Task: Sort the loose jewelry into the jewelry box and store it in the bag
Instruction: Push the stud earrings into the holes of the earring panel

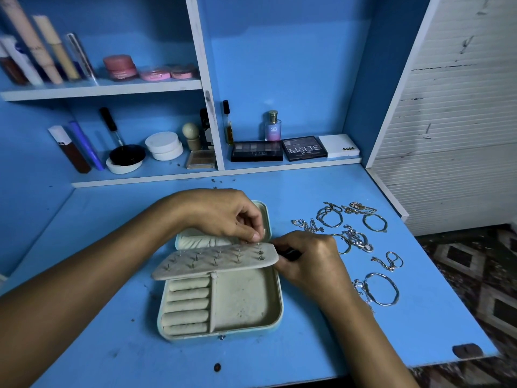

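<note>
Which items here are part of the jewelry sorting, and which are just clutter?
In the job:
- jewelry box, open
- earring panel, both hands at its far right corner
- loose bracelets and chains on the desk
- left hand, right hand

Lying about:
- eyeshadow palettes
- perfume bottle
- pink jars
- tubes

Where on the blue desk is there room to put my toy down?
Bare desk lies left of the jewelry box, beyond the left arm, and along the front edge below the box. Behind the box, up to the shelf, is free too. Right of the box is crowded with bracelets and chains, and both hands work there.
</note>
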The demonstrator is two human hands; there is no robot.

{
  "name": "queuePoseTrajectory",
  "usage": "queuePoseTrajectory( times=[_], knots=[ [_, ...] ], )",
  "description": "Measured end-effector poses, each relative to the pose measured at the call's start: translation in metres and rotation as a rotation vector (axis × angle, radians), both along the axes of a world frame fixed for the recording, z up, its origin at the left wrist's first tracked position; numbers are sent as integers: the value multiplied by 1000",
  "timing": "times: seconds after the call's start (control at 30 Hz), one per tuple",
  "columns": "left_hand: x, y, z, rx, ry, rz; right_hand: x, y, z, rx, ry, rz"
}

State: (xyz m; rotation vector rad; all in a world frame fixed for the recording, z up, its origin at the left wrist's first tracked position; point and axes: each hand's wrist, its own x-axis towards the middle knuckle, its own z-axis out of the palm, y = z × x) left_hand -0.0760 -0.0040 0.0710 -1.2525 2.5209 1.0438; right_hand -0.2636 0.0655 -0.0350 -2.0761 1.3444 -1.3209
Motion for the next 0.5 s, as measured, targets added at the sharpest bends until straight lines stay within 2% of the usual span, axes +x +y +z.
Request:
queuePoseTrajectory(
  times=[0.5],
  knots=[
    [-12, -6, 8, 57, -127, -7, 0, 0, 0, -29, 8, -7]
  ],
)
